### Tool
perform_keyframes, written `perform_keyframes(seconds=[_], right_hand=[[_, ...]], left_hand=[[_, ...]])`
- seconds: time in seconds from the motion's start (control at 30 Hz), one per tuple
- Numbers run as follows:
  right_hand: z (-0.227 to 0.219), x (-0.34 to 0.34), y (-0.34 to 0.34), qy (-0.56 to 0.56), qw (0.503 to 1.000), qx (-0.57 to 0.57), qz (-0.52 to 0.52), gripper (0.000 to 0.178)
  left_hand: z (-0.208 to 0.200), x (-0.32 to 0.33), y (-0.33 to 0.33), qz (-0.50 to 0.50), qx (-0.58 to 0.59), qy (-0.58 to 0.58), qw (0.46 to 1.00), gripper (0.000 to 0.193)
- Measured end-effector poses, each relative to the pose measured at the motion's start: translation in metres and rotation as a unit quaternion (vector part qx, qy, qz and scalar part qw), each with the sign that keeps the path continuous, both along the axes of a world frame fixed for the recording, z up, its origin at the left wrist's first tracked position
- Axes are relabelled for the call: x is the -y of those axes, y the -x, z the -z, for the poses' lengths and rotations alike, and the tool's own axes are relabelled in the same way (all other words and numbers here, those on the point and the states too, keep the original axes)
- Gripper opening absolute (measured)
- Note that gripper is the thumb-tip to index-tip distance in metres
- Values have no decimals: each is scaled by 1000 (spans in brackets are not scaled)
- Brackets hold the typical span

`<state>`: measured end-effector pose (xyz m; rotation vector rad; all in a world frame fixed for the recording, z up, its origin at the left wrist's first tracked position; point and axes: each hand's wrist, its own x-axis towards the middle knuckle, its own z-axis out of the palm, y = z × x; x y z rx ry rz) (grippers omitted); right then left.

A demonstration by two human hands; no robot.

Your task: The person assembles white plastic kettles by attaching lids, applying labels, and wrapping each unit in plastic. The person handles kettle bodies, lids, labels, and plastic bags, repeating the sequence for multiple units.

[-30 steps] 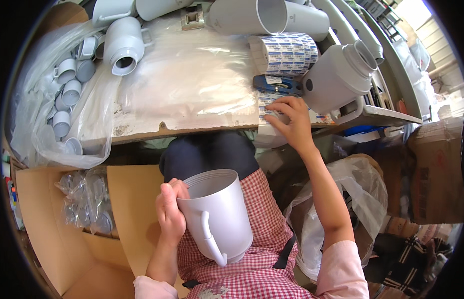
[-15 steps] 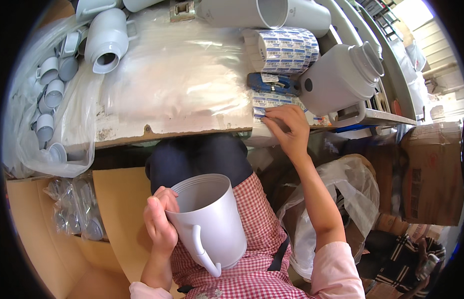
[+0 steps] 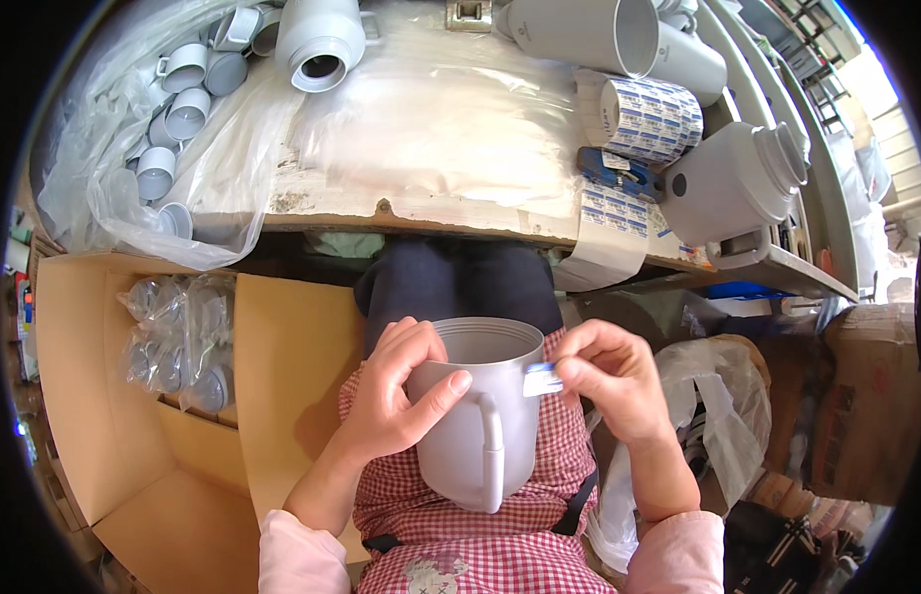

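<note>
Lower centre of the frame: pale grey, cylindrical, open-topped container with side handle (image 3: 445, 460), mouth upward, above the red-and-white checked cloth apron (image 3: 470, 554). Left hand (image 3: 401, 386) grasps its rim, fingers inside, thumb outside. Right hand (image 3: 619, 384) pinches a small blue-and-white rectangular label (image 3: 542, 380) at the container's upper right side; whether the label touches the wall cannot be confirmed. Upper right: blue-and-white printed label roll (image 3: 653, 119) on the pale worktop (image 3: 332, 203).
</note>
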<state>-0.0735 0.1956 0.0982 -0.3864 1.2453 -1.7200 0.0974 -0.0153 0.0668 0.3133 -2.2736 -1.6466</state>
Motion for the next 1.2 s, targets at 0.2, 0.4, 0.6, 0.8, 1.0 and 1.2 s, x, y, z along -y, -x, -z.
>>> perform_keyframes(seconds=[0.2,0.4,0.6,0.8,1.0,1.2], right_hand=[[-15,17,-19,-133,976,-172,-28,9],[-29,29,-25,-161,970,-179,-17,8],[-22,29,-28,-176,961,-213,-16,5],[-29,35,-25,-199,889,-412,15,26],[-3,42,-7,-48,763,-642,56,46],[48,12,-1,79,982,-68,159,42]], left_hand=[[-3,0,1,31,-21,-14,999,27],[6,2,-3,29,-44,-28,998,38],[8,0,1,15,-45,-26,999,35],[6,1,1,19,-24,-39,999,27],[10,-2,-2,15,4,-14,1000,17],[-30,-50,-7,-177,-369,120,904,17]])
